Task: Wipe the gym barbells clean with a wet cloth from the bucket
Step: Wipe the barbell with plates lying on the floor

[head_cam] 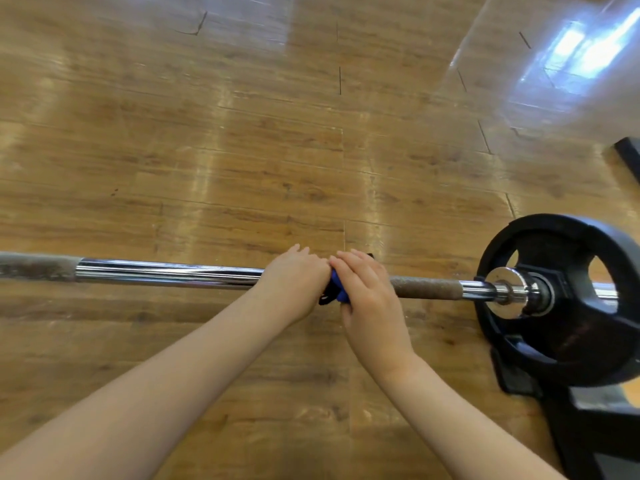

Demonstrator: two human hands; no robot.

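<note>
Bare forearms enter from the lower edge and converge on the bar; both belong to the person wearing the camera. Left hand (294, 284): fingers curled over the top of the barbell (166, 273), wrapping the shaft, with the fingertips hidden on the far side. Right hand (363, 292): fingers bent and laid close together over a blue cloth (337, 289), pressing it against the shaft; the thumb sits below the bar, at the cloth's lower edge. Only a small fold of the cloth shows between the two hands, which touch at the knuckles, and a dark strip hangs from its lower left corner. Whether the cloth goes all the way round the bar cannot be told. Barbell: horizontal across the view, held above the floor; polished chrome to the left of the hands, a rough, brownish knurled section at the far left end and another just right of the right hand. Right end of the shaft: chrome collar and sleeve passing through a black weight plate (561, 344) with cut-out grip holes. Black stand (595, 427): beneath and near the plate, at the lower right corner. Wooden floor (242, 150): glossy brown planks with pale light reflections, brightest at the upper right. Dark object edge visible at the right border, identity unclear.
</note>
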